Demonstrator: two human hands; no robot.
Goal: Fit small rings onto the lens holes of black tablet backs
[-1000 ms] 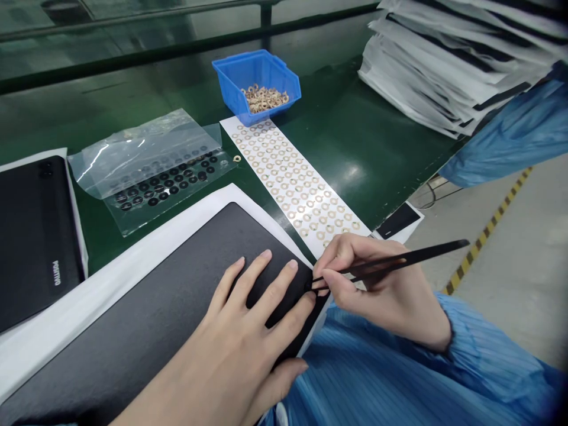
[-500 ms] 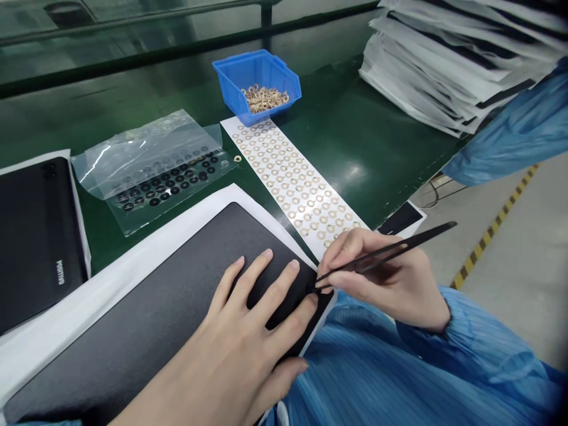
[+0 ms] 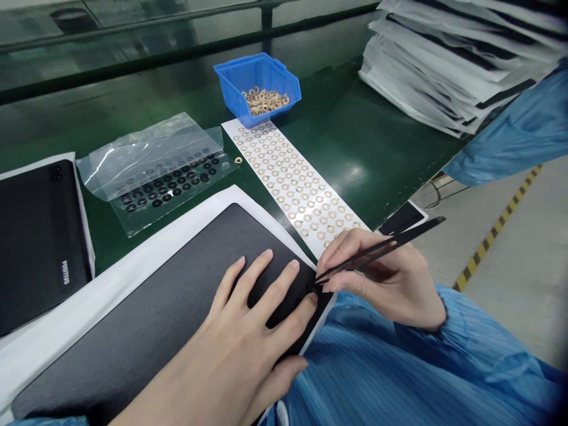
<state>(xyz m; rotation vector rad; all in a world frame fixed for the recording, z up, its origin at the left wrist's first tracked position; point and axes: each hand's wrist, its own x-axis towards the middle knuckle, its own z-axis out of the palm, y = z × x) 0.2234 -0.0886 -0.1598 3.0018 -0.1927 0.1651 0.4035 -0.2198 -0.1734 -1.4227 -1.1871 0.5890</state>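
Observation:
A flat black panel [image 3: 168,313], like a laptop or tablet cover, lies on a white protective sheet [image 3: 66,346] in front of me. My left hand [image 3: 248,331] rests on it with fingers spread, the index fingertip beside a small dark round part [image 3: 312,286] near the right corner. Black tweezers [image 3: 399,236] are gripped in my right hand [image 3: 381,278], their tips at that round part. Whether the tips pinch anything is too small to tell.
Beyond the panel runs a white sheet of ring stickers [image 3: 288,171], under a blue bin [image 3: 257,89] of small rings. A clear bag [image 3: 164,177] with black rings and another black cover [image 3: 39,242] lie left. Wrapped panels [image 3: 444,65] are stacked at right, by a blue sleeve [image 3: 510,130].
The tweezers in my right hand have tilted slightly, their rear end shifting left and their tips staying by the round part. My left hand stays in place.

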